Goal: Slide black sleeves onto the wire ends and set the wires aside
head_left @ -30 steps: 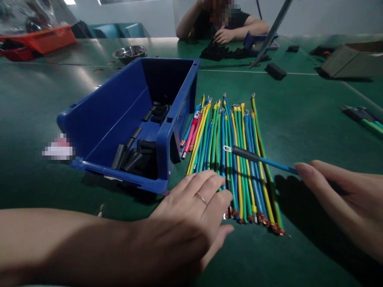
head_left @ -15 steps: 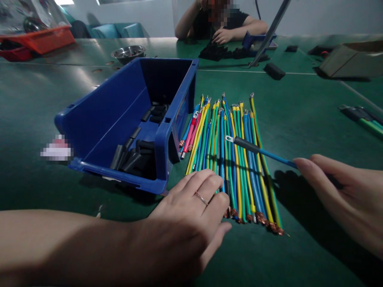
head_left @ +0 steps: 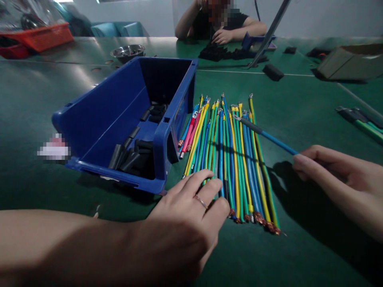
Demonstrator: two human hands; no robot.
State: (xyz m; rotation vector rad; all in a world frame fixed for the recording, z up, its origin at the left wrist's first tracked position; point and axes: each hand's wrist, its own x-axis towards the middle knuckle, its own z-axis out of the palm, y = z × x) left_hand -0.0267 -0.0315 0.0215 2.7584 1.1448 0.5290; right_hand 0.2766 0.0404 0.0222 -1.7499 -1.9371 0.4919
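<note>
My right hand (head_left: 335, 171) pinches one end of a blue cable (head_left: 278, 141). A black sleeve and a ring terminal are at its far end, pointing left above the row. Below it lies a row of cables (head_left: 235, 175), mostly blue, yellow and green, with several pink ones at the left. Terminals sit at their far ends, and frayed copper shows at many near ends. My left hand (head_left: 194, 211), with a ring on one finger, rests over the near left part of this row. Its fingers are bent and apart; the thumb is hidden. A short black sleeve (head_left: 226, 189) shows beside its fingertips.
A blue bin (head_left: 101, 95) with black sleeves (head_left: 131, 159) stands left of the row. Behind it is a metal bowl (head_left: 127, 52); orange crates (head_left: 44, 38) are farther left. A co-worker (head_left: 221, 30) sits opposite. A cardboard box (head_left: 350, 63) and more cables (head_left: 362, 121) lie right.
The held cable's terminal end has swung up and right, away from me, over the row. My left thumb has drawn under the hand, while the left fingers stay over the row.
</note>
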